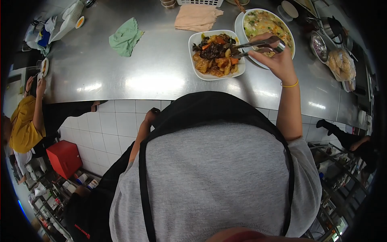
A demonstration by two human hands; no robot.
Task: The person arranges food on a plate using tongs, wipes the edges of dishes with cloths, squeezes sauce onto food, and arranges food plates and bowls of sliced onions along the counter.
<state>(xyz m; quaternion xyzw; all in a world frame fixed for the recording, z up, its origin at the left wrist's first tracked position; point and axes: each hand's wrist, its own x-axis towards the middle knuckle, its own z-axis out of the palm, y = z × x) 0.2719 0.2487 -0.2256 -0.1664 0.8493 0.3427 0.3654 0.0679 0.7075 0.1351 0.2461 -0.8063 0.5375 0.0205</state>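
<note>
My right hand [276, 62], with a yellow band at its wrist, is closed around metal tongs [277, 43]. The tongs' tips reach the right side of a stir-fry [215, 54] of browned pieces, carrot and dark mushroom-like pieces. It fills a white square dish [194, 72] near the counter's front edge. Just behind my right hand, a white oval dish [294, 46] holds a yellowish food with green bits. Down beside the black apron, below the counter edge, my left hand [151, 116] is curled by something dark; what it holds is unclear.
On the steel counter [92, 76] lie a green cloth [125, 37] and a peach cloth [197, 17]. A strainer [318, 46] and a bagged food item [341, 64] stand right. At left, a person in yellow [26, 121] handles a small plate. A red box [64, 158] is behind.
</note>
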